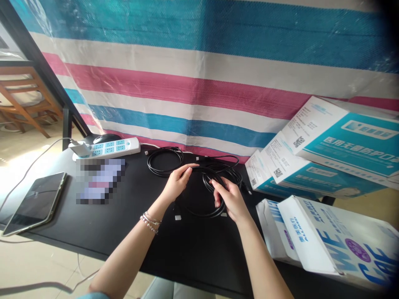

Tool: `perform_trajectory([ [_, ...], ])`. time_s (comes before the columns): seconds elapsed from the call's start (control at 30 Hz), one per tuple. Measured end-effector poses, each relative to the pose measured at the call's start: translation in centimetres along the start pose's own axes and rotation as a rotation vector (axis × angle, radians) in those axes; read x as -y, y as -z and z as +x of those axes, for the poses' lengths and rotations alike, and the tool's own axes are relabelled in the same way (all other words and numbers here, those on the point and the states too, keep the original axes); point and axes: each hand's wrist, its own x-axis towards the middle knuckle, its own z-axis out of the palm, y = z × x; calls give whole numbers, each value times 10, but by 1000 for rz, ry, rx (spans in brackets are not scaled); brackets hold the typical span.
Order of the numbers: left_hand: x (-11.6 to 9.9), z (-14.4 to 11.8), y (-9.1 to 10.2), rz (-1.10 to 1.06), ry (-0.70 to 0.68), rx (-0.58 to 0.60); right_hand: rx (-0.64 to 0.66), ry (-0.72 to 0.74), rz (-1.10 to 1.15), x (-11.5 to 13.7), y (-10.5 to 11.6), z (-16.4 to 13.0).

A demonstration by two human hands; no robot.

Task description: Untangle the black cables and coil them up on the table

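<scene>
A black cable is wound into a loose coil between my two hands, just above the black table. My left hand pinches the top left of the loop, its fingers pointing right along the cable. On the right side, my right hand is closed around the same coil with the thumb pressed on it. Beyond the hands, a second coiled black cable lies at the back left. Another black cable coil lies behind my right hand, partly hidden by it. A pale connector end shows below the held loop.
On the left are a white power strip with a plugged-in adapter, a black mouse, a blurred-out item and a tablet. Teal-and-white boxes are stacked at right, with white boxes in front. A striped sheet hangs behind.
</scene>
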Motion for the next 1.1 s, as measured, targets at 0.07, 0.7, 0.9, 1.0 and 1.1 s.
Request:
perform_trajectory([
  [0.07,1,1,1,-57,20,35,25,0,-4,2,3,0],
  [0.7,-8,3,12,-209,179,110,-58,83,-309,-14,6,5],
  [0.9,-11,0,12,-137,249,259,-9,49,-402,-11,8,5],
  [1.0,-11,0,11,-118,309,252,-1,57,-418,-9,8,4],
  [1.1,-8,2,11,-188,354,224,7,84,-422,-8,7,3],
])
